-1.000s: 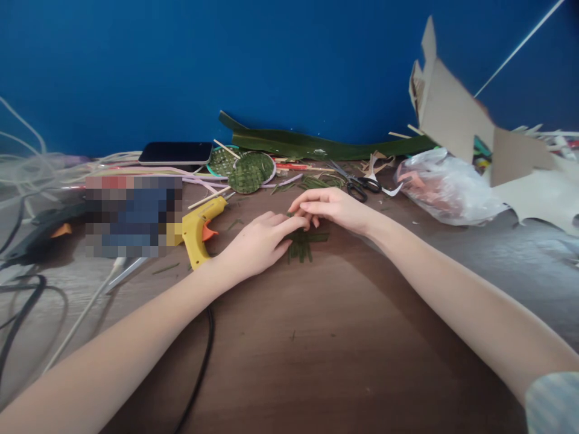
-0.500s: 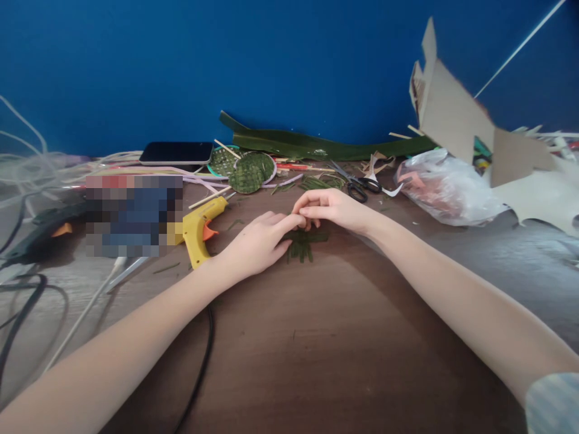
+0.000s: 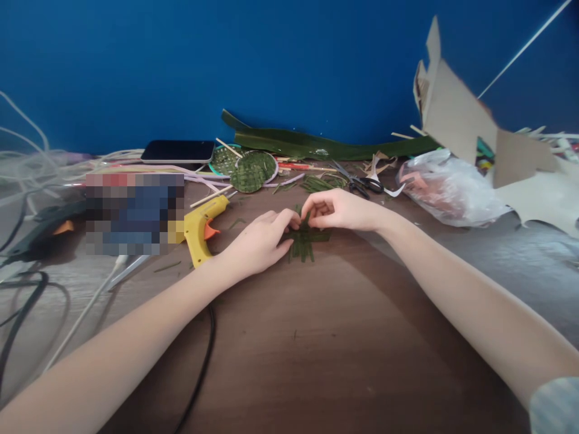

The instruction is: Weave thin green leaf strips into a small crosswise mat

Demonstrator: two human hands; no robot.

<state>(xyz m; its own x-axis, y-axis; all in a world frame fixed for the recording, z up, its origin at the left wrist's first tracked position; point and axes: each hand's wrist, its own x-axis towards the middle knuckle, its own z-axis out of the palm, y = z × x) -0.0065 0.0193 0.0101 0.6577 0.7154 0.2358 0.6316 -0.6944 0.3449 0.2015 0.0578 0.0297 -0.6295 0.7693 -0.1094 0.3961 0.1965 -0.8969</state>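
Note:
Several dark green leaf strips lie crossed in a small woven patch on the table between my hands. From the left, my left hand rests on the patch's edge, its fingers bent and closed on the strips. My right hand is curled at the far right side of the patch, thumb and forefinger pinching a strip that stands up a little. The fingertips partly cover the weave. Close to my left wrist lies a yellow glue gun with an orange trigger.
Behind my hands are round woven leaf discs, cut strips, black-handled scissors and a long green leaf. A phone lies back left. A clear plastic bag and cut cardboard stand right; a black cable runs along the front.
My right hand has shifted slightly right, away from my left fingers, and its fingers have curled more. More of the leaf strips now shows between the hands. My left hand stays nearly in place.

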